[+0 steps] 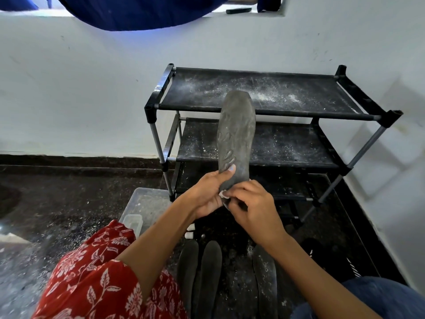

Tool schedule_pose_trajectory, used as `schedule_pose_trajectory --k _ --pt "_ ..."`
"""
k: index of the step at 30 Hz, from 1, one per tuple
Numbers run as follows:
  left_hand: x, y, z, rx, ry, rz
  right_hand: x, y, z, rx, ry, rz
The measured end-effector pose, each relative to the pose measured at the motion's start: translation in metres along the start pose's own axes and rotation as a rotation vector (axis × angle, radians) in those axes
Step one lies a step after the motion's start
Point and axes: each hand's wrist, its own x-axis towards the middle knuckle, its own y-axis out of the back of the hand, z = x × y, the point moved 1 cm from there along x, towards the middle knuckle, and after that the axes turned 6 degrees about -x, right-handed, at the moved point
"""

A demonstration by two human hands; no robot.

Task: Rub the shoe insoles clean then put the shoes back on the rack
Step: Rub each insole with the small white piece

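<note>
Insole (pixel 236 137) upright, toe up, left hand (pixel 207 194) gripping heel, right hand (pixel 250 203) pinching cloth (pixel 223 194)

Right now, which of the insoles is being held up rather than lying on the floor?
The grey insole standing upright before the rack, gripped at its lower end by both hands; the other insoles lie flat on the floor.

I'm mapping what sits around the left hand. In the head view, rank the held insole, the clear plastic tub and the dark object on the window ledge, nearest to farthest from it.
From the left hand:
1. Held insole, gripped at its lower end.
2. Clear plastic tub, on the floor to its left.
3. Dark object on the ledge, top of view.
</note>
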Motion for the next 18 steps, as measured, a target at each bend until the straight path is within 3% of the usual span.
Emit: schedule_pose_trajectory --k 8,13,18 --pt "0.002 0.0079 -0.0044 0.073 -0.013 0.053 0.0003 0.0015 -0.0016 -0.043 0.096 -0.217" --pt "0.001 0.0052 -0.0042 0.192 -0.009 0.112 0.0004 0.0021 -0.0017 0.01 0.059 -0.086" --pt "0.0022 0.0055 -0.0051 0.205 -0.007 0.144 -0.0018 -0.0021 -0.0002 -0.095 0.155 -0.202"
